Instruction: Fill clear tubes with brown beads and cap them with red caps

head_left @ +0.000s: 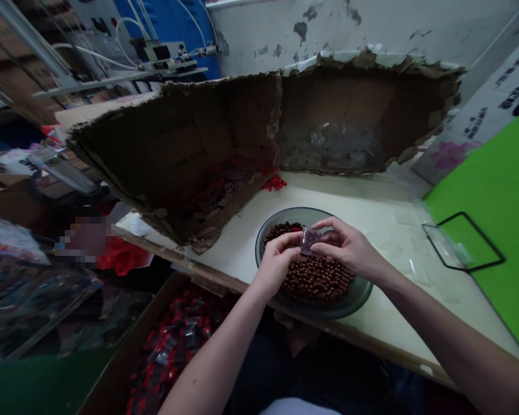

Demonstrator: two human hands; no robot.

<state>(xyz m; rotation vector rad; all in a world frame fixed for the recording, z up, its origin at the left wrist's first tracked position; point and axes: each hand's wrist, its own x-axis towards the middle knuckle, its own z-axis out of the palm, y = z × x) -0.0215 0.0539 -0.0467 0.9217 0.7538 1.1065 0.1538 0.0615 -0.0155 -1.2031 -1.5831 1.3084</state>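
My left hand (278, 264) and my right hand (343, 245) meet above a wide grey-green bowl (281, 223). Between their fingertips, both pinch a small clear plastic bag (310, 241) with a few dark items inside. The bowl holds a heap of round dark brown beads (318, 281), and both hands hover just over them. The hands hide part of the heap.
A torn cardboard box (190, 161) lies on its side on the cream tabletop (398, 230), behind the bowl. Below the table's near edge, an open carton (173, 351) holds many red packets. A green board (488, 190) stands right; a person (86, 239) is at left.
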